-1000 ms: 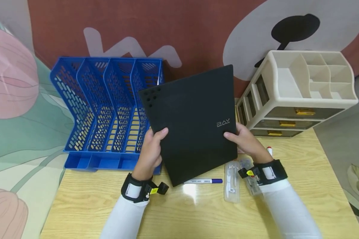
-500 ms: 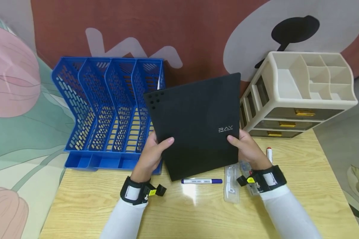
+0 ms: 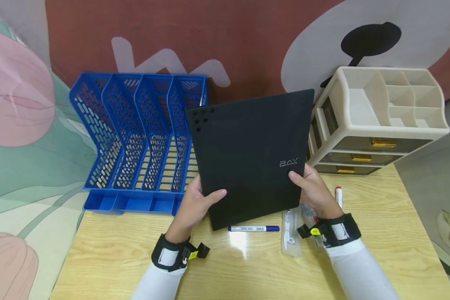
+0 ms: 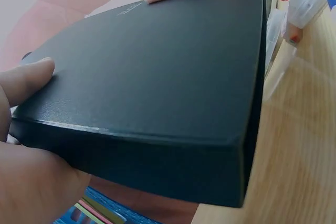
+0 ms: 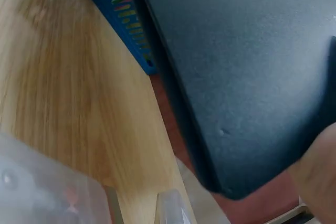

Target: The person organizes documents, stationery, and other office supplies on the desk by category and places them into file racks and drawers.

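Note:
Both hands hold a black binder (image 3: 251, 158) above the table, its flat cover facing up and tilted, with "RAY" lettering at the right. My left hand (image 3: 195, 208) grips the lower left side, thumb lying on the cover. On the opposite side my right hand (image 3: 315, 189) pinches the edge, also with the thumb on top. The fingers beneath the binder are mostly hidden. The left wrist view shows the binder's thick spine (image 4: 142, 161) beside the left hand. In the right wrist view one rounded corner of the binder (image 5: 236, 103) hangs over the table.
A blue file rack (image 3: 131, 193) stands at the left, partly covered by the binder. A cream drawer unit (image 3: 393, 130) stands at the right. In front lie a purple-capped marker (image 3: 253, 228), a clear case (image 3: 291, 237) and a red-capped marker (image 3: 339, 198).
Both hands have shifted the binder to the right, away from the blue rack. The left hand has slid lower along its edge. The grip of both hands continues.

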Available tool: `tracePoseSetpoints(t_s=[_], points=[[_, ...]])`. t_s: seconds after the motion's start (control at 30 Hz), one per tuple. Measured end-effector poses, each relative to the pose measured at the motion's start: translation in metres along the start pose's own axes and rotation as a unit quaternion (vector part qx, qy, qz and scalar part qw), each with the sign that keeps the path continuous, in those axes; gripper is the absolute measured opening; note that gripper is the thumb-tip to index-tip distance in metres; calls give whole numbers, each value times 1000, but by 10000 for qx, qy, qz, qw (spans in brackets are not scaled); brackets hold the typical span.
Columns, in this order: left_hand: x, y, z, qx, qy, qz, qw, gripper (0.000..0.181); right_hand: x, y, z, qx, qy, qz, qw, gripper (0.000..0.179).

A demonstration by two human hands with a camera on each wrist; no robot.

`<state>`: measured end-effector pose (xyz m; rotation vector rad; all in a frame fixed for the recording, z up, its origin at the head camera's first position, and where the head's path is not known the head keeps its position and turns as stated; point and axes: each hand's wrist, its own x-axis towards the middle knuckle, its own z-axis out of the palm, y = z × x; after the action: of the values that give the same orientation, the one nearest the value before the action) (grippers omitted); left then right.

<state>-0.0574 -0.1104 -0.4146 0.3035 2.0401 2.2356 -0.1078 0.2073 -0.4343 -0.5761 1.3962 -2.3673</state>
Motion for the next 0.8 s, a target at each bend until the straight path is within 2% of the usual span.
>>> tracePoseSetpoints(t_s=[0.2,0.33,0.47,0.6,0.73,0.8], points=[[-6,3,-3,18,-13,97,10000,50,-4,-2,0,-669,88,302,9973,38],[-10,6,-9,98,203,143,9996,49,-9,-7,-1,-1423,50,329,9893,43],[-14,10,-16,195,755,12,9970,50,-15,-16,-2,-2392,250,384,9699,43],[-20,16,-22,89,1281,-150,9916,48,-19,-23,-4,-3011,205,193,9532,42],[-26,23,-30,-83,1498,258,9883,44,-21,-28,-8,-3544,197,23,9349,42],[-29,26,-35,-124,1570,527,9861,44,-23,-29,-9,-3906,285,45,9201,42]])
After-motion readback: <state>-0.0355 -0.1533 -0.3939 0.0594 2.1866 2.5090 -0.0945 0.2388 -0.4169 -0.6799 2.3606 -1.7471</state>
